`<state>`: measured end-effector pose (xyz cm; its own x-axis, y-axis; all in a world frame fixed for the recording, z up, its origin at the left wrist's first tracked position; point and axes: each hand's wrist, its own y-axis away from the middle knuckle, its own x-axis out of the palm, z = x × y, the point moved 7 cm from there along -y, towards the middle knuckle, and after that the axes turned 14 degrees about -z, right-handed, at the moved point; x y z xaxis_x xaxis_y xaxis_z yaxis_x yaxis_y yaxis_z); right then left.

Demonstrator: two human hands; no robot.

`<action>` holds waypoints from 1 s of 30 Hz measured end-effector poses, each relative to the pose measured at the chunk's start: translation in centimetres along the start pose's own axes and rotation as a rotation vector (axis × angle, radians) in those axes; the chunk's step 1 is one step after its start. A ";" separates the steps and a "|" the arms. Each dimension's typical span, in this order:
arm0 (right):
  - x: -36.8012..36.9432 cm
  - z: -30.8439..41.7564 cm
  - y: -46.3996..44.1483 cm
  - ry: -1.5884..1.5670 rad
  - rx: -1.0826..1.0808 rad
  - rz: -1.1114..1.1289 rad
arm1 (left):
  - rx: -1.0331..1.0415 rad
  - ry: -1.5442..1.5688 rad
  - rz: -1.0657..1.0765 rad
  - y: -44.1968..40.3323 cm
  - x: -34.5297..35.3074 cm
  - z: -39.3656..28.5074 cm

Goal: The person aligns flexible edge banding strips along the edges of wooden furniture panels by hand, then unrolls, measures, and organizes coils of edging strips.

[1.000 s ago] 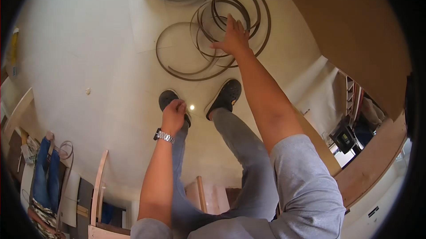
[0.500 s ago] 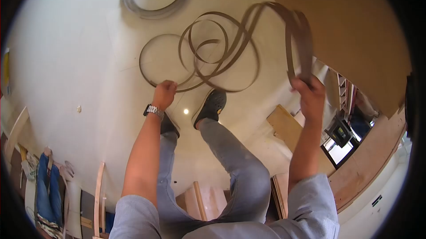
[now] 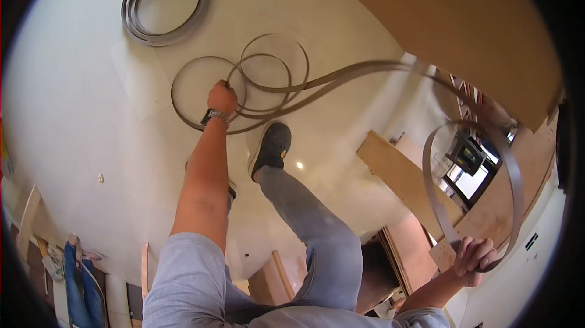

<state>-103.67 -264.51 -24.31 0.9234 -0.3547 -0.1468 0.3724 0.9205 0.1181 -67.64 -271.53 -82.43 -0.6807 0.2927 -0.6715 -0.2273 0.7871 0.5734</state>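
Observation:
A long, thin brown edge banding strip [image 3: 517, 191] runs in loose loops from the floor up to my right side. My right hand [image 3: 475, 258] is closed around it at the lower right, where the strip forms a big upright loop above the fingers. Lower down, my left hand [image 3: 224, 98], with a watch on the wrist, is a fist at the edge of the loops on the floor and grips the strip there. Its fingertips are hidden. Beyond it, a separate coil of similar strip [image 3: 135, 26] lies on the floor.
Pale floor [image 3: 73, 115] spreads around my feet, with a dark clog [image 3: 275, 142] close to the loops. A large brown board [image 3: 463, 17] fills the upper right. To the right lie a wooden plank [image 3: 396, 176] and a black device [image 3: 468, 156]. Blue jeans [image 3: 73, 279] lie at lower left.
My right hand has swung down and outward to the right, drawing the strip out into a longer span. My left hand has moved forward into the loops, which are fewer and flatter.

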 end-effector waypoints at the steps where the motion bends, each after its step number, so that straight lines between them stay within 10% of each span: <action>1: -1.2 0.8 0.7 0.089 -0.047 -0.060 | -0.017 0.049 -0.043 0.6 -0.9 0.2; 6: -4.8 -0.1 1.4 0.562 0.041 -0.454 | -0.288 0.565 -0.171 6.0 -11.0 5.7; 17: -5.3 17.7 1.6 -0.071 0.206 -0.280 | -0.605 0.595 -0.534 30.1 -50.0 15.8; 21: -5.6 25.5 3.2 0.369 0.198 -0.237 | -0.554 0.506 -0.782 37.8 -60.5 16.0; 30: -6.3 22.5 8.4 0.073 0.552 -0.232 | -0.322 0.638 -1.240 53.5 -82.9 11.1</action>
<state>-104.26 -258.24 -0.31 0.8107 -0.5060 -0.2946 0.5749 0.5924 0.5644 -15.69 -247.63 -1.28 -0.1003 -0.8384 -0.5357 -0.9824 0.1686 -0.0799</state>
